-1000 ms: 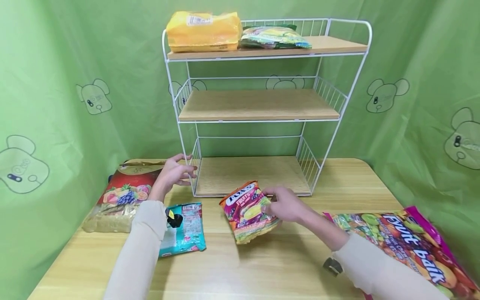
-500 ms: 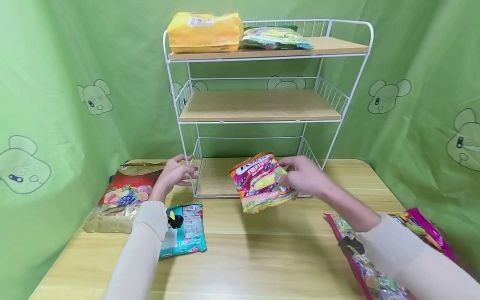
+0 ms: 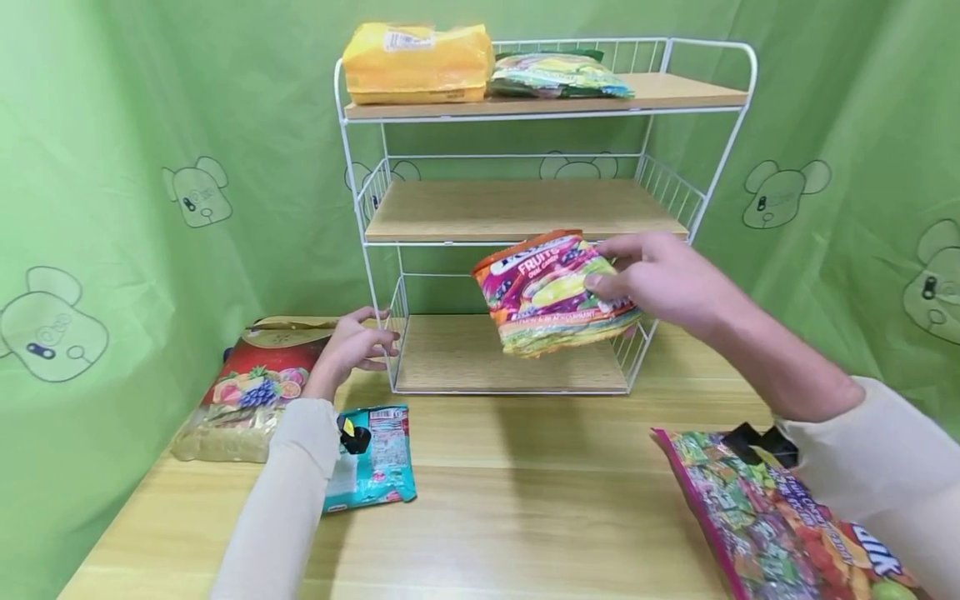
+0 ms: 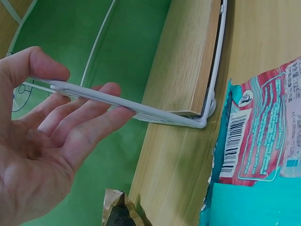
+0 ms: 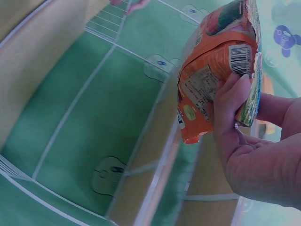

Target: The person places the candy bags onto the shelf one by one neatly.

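Note:
My right hand [image 3: 667,279] grips a bag of Fox's fruit candy [image 3: 555,292] by its right side, raised in front of the rack just below the middle shelf. Seen from the right wrist, the candy bag [image 5: 211,80] shows its orange back, with fingers pressed against it. At the lower left, my left hand [image 3: 358,346] holds the white wire rack [image 3: 372,287] by its front left post. The left wrist view shows the post [image 4: 103,98] between thumb and fingers of the left hand [image 4: 51,136].
A yellow pack [image 3: 420,67] and a green bag [image 3: 558,75] lie on the top shelf. On the table are a red fruit-print bag [image 3: 262,383], a teal packet [image 3: 382,467] beneath my left forearm, and a large Fruit Balik bag [image 3: 757,517] at the right.
My right hand has lifted the fruit candy bag from near the tabletop, up and to the right, to just below the middle shelf. My left hand keeps its place on the post.

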The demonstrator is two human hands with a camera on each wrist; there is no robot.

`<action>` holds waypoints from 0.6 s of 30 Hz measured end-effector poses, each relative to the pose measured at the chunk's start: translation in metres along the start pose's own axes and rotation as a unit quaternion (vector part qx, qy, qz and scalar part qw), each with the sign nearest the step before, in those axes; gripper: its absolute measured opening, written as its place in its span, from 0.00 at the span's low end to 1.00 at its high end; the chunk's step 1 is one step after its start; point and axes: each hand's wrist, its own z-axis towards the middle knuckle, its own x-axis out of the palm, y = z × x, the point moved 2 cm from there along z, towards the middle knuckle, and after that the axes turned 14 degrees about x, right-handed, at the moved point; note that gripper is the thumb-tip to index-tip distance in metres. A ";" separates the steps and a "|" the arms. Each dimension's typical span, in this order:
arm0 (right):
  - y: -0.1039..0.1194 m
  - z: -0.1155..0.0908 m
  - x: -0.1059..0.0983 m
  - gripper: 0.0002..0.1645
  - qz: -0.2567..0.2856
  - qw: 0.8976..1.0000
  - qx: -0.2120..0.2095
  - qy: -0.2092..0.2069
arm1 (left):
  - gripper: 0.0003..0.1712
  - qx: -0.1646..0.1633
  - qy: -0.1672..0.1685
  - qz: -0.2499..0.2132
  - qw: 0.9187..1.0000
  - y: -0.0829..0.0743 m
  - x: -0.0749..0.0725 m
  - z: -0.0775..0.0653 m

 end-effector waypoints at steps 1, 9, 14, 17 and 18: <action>0.003 -0.002 -0.005 0.43 -0.003 1.000 0.001 -0.003 | 0.33 0.000 0.001 0.001 1.000 0.000 0.000 0.000; 0.026 -0.007 -0.049 0.41 0.040 0.999 0.014 -0.016 | 0.32 0.000 -0.001 0.003 1.000 0.001 -0.001 0.000; 0.028 0.000 -0.083 0.40 0.053 0.997 0.016 -0.054 | 0.32 0.000 -0.001 0.001 1.000 0.000 0.000 0.000; 0.029 0.006 -0.102 0.39 0.116 0.991 0.024 -0.056 | 0.32 -0.001 0.000 0.001 1.000 0.001 0.000 -0.001; 0.030 0.009 -0.108 0.38 0.168 0.985 0.023 -0.045 | 0.32 -0.001 0.000 0.001 1.000 0.001 0.000 -0.001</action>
